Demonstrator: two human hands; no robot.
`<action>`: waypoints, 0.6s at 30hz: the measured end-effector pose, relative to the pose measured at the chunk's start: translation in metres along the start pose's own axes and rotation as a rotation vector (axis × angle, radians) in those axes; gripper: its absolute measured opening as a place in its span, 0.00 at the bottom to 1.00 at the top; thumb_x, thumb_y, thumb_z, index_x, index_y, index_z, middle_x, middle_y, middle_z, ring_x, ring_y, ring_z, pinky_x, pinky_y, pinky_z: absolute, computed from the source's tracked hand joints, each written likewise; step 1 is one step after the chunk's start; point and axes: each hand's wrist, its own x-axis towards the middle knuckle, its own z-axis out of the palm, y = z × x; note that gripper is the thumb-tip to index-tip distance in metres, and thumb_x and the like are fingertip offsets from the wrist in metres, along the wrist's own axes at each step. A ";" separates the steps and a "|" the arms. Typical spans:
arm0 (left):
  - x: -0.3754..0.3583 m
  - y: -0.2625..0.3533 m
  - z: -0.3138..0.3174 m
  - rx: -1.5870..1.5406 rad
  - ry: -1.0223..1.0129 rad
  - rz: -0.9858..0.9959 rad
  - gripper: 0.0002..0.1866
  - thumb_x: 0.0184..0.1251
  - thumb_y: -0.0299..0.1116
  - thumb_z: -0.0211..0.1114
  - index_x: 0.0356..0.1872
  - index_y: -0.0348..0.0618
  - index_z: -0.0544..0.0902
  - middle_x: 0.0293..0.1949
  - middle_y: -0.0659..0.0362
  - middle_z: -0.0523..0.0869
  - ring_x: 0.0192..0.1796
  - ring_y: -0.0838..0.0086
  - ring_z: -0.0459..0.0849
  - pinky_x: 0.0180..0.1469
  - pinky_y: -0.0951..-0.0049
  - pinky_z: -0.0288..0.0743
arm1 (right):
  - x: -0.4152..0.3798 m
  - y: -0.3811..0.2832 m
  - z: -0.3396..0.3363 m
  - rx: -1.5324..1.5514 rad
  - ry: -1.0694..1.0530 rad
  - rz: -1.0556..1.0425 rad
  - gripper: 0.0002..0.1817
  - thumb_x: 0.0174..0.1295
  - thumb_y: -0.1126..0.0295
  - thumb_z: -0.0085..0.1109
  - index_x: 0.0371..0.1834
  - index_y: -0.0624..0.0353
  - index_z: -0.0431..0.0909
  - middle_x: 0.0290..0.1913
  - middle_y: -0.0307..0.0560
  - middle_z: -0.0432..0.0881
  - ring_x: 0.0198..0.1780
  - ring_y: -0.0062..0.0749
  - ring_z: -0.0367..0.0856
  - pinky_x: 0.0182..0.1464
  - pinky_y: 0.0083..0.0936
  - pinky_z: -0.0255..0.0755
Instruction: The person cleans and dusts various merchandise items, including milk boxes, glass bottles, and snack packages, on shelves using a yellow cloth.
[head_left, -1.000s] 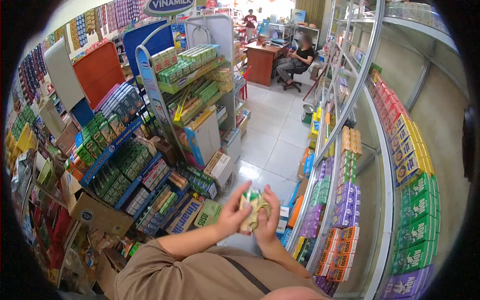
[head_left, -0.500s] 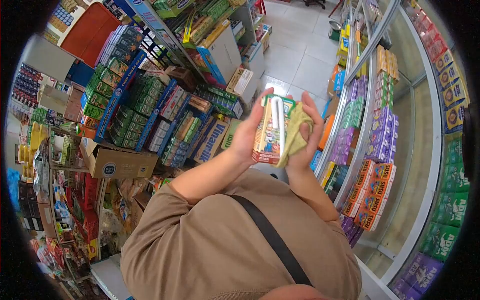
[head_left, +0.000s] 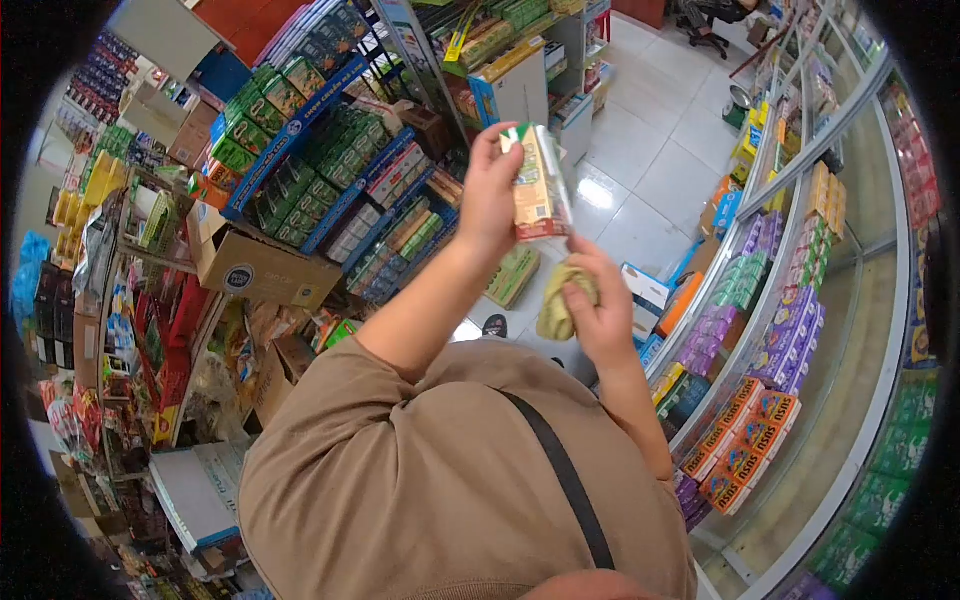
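A drink carton (head_left: pixel 538 195) with a green top and a red-brown bottom is raised in front of my chest. My left hand (head_left: pixel 488 195) grips it from the left side, thumb near the top. Along its right face runs a pale strip where the wrapped straw sits. Lower and to the right, my right hand (head_left: pixel 602 305) clutches a crumpled yellow-green cloth (head_left: pixel 558 308). The index fingertip of that hand reaches close to the carton's bottom right corner, while the cloth hangs below the carton.
Racks of green cartons (head_left: pixel 285 205) stand on the left above an open cardboard box (head_left: pixel 262 265). A glass cabinet (head_left: pixel 850 330) with purple and orange packs (head_left: pixel 745 445) lines the right. White floor tiles (head_left: pixel 640 150) run ahead; a person sits on an office chair (head_left: pixel 705 35) far off.
My right hand and the cloth have come off the carton and dropped lower. The carton has turned in my left hand and risen slightly. The view has shifted, showing more floor.
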 end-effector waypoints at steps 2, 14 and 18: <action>0.017 0.002 -0.030 0.028 -0.017 0.094 0.16 0.65 0.22 0.56 0.52 0.42 0.67 0.44 0.56 0.77 0.45 0.73 0.79 0.44 0.73 0.76 | 0.005 -0.010 -0.001 -0.060 -0.216 0.064 0.15 0.59 0.65 0.58 0.45 0.61 0.75 0.55 0.57 0.76 0.55 0.48 0.75 0.57 0.33 0.67; 0.087 0.105 -0.178 1.612 0.155 0.310 0.33 0.48 0.41 0.74 0.56 0.46 0.72 0.45 0.51 0.78 0.43 0.64 0.80 0.49 0.63 0.73 | 0.000 0.026 -0.005 0.007 -0.321 0.370 0.17 0.60 0.66 0.57 0.48 0.64 0.75 0.48 0.51 0.79 0.49 0.36 0.77 0.52 0.28 0.68; 0.124 0.154 -0.192 1.708 0.320 0.490 0.32 0.46 0.47 0.75 0.50 0.39 0.77 0.44 0.47 0.77 0.48 0.56 0.77 0.49 0.61 0.72 | -0.005 0.056 0.000 -0.112 -0.320 0.482 0.17 0.59 0.65 0.57 0.48 0.64 0.75 0.43 0.53 0.80 0.46 0.38 0.78 0.49 0.28 0.70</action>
